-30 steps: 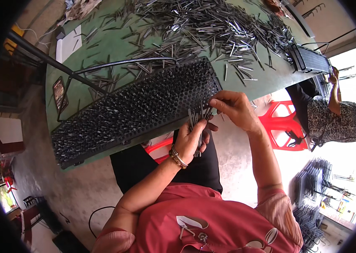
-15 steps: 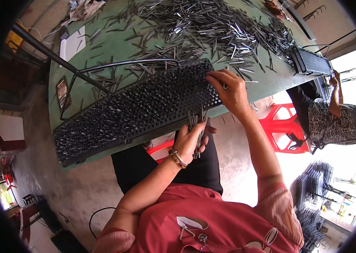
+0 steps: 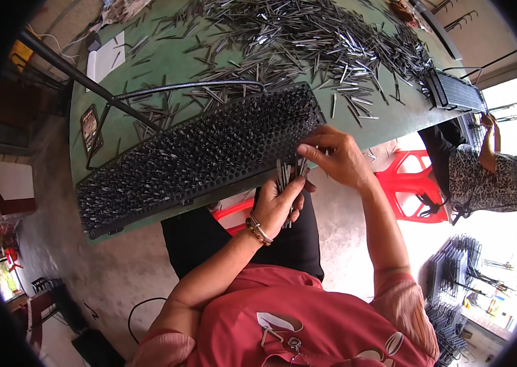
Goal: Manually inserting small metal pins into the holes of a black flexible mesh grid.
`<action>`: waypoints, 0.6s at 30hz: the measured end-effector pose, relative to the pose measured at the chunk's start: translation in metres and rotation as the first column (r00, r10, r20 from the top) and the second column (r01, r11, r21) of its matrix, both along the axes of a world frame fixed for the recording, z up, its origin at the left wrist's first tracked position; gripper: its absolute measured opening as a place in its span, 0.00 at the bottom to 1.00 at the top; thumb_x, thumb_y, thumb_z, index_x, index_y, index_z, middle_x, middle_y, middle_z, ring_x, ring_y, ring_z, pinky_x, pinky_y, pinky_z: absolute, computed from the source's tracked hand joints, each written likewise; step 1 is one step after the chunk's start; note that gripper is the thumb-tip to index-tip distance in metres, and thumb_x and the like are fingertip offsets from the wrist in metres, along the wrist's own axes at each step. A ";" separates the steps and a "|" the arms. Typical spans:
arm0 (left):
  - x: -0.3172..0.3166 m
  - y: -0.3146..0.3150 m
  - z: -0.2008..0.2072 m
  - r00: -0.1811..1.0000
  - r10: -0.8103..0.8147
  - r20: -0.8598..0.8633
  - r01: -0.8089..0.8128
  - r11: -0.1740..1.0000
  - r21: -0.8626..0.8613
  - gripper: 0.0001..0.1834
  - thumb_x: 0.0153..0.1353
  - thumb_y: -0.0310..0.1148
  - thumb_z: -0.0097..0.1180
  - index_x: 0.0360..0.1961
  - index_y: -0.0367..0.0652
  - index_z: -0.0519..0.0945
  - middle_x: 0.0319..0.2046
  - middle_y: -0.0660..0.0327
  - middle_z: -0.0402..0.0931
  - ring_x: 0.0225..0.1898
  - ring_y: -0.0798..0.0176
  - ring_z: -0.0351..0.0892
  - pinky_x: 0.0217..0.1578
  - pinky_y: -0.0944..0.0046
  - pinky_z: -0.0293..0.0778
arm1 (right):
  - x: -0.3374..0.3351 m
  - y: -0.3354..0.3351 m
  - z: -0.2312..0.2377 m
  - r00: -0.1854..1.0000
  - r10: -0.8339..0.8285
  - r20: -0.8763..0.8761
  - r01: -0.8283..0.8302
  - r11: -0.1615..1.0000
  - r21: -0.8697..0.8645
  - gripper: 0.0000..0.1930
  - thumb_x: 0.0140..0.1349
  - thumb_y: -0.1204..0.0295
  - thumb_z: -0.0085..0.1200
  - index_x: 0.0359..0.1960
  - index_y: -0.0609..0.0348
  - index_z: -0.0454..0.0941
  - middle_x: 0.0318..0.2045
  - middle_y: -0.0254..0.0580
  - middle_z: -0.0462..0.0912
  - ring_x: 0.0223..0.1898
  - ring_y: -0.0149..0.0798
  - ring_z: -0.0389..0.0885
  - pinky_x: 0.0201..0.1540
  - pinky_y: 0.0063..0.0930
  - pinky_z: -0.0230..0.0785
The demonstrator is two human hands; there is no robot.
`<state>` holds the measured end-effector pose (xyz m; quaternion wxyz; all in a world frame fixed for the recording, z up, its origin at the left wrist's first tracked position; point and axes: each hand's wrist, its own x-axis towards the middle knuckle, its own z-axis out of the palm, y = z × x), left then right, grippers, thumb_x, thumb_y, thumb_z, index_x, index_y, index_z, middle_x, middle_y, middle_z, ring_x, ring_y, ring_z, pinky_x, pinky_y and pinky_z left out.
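Observation:
A long black perforated rack point(image 3: 167, 211) lies aslant along the near edge of the green table, most of its holes filled with thin dark metal rods point(image 3: 167, 153). Just below its right half, my left hand point(image 3: 275, 205) is closed around an upright bundle of rods point(image 3: 282, 174). Over the upper ends of that bundle, my right hand point(image 3: 338, 158) has its thumb and fingers drawn together. Whatever sits between those fingertips is hidden. Toward the rack's right end, some holes under and beside my right hand show no rods.
Loose rods point(image 3: 332, 43) are heaped across the far side of the green table point(image 3: 154, 52). A black metal frame point(image 3: 75, 73) crosses the left, near a phone point(image 3: 90, 128). Right of the table are a red stool point(image 3: 402, 189), another person point(image 3: 491, 174) and a second rack point(image 3: 454, 92).
My right hand has come down and toward me from the rack's right end to the tops of the rods in my left hand. My left hand stays nearly still, still gripping the bundle.

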<state>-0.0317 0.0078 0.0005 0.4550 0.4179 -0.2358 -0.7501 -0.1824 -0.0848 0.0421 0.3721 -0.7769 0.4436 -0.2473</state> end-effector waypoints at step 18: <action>0.006 0.008 -0.008 0.998 0.019 -0.065 -0.013 0.995 0.094 0.14 0.65 0.36 0.47 0.48 0.42 0.73 0.30 0.60 0.77 0.20 0.78 0.64 0.12 0.78 0.58 | 0.043 -0.017 -0.016 0.951 -0.162 0.264 0.230 0.940 -0.253 0.10 0.55 0.77 0.60 0.40 0.62 0.81 0.29 0.41 0.82 0.28 0.28 0.78 0.31 0.21 0.69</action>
